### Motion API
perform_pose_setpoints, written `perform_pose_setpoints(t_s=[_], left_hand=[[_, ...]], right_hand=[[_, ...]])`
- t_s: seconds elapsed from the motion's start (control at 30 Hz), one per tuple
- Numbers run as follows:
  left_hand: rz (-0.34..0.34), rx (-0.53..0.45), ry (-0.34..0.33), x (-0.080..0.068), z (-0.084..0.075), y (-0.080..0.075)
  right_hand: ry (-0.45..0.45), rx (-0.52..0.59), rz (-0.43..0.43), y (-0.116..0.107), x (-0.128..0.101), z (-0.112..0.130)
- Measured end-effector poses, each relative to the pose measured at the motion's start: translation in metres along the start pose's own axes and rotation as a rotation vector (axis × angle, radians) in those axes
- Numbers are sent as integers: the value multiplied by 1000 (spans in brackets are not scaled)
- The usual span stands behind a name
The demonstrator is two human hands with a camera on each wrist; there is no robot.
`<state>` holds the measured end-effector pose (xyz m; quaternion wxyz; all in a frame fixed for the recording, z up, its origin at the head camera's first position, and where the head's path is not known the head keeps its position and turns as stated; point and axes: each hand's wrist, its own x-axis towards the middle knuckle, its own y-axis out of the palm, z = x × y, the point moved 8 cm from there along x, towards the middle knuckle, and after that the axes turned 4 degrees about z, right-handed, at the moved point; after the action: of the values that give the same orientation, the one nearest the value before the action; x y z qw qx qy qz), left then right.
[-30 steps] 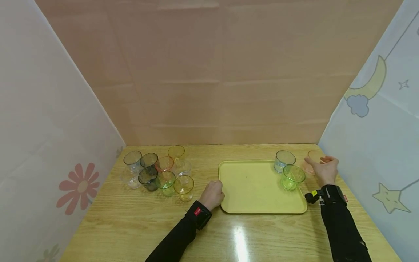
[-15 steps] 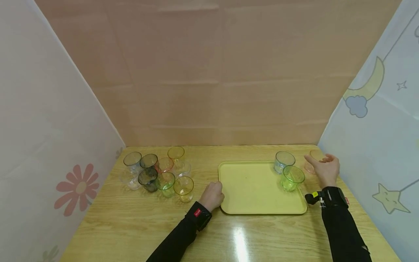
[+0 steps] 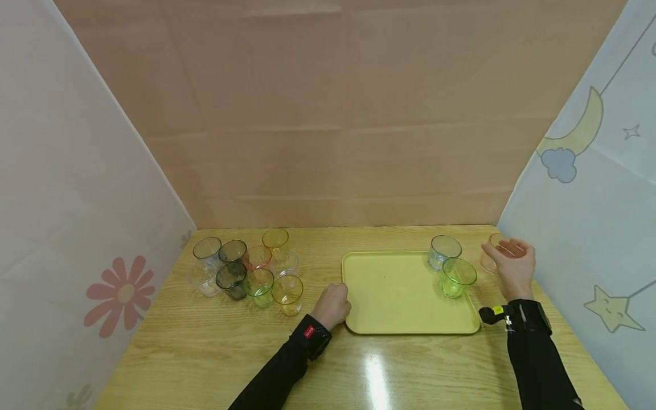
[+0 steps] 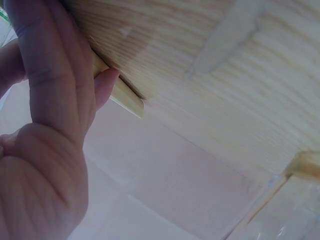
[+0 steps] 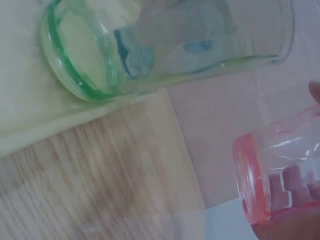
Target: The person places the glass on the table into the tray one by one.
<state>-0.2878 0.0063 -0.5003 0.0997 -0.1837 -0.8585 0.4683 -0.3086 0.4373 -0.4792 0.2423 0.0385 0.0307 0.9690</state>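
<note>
The left hand (image 3: pixel 333 304) is curling around the near left edge of the yellow tray (image 3: pixel 394 296), its fingers gripping the rim. Farther back, the right hand (image 3: pixel 512 265) is wrapping around a pink see-through cup (image 5: pixel 280 175) with a thick base and faceted wall, standing on the wooden table (image 3: pixel 205 353) just right of the tray.

Right hand (image 3: pixel 514 267) hides most of the pink cup (image 3: pixel 491 257).
</note>
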Motion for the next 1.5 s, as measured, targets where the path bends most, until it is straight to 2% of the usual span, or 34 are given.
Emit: perform_pose_setpoints(t_s=[0.2, 0.3, 0.5, 0.6, 0.77, 1.03, 1.13, 1.2, 1.37, 1.47, 1.5], left_hand=[[17, 1, -3, 0, 0, -1], [23, -4, -5, -1, 0, -1], [32, -17, -9, 0, 0, -2], [30, -27, -8, 0, 0, -1], [39, -38, -19, -2, 2, -1], [31, -30, -18, -1, 0, -3], [30, -28, -14, -2, -1, -3], [30, -27, -11, -2, -1, -2], [31, -20, -15, -1, -1, -2], [28, -19, -21, -1, 0, -3], [25, -20, -22, -1, 0, -4]], right_hand=[[-42, -6, 30, -2, -5, -2], [-53, -34, 35, 1, -11, 4], [-46, 18, 17, 6, -25, 22], [-97, 11, 19, 7, -33, 30], [-206, 32, 80, 10, -46, 39], [-177, 96, 100, 15, -65, 50], [-198, 52, 121, 14, -73, 47], [-234, 62, 151, 12, -74, 40], [-298, 51, 224, -1, -58, 4], [-308, -52, 225, -5, -50, -13], [-316, -50, 223, -5, -50, -14]])
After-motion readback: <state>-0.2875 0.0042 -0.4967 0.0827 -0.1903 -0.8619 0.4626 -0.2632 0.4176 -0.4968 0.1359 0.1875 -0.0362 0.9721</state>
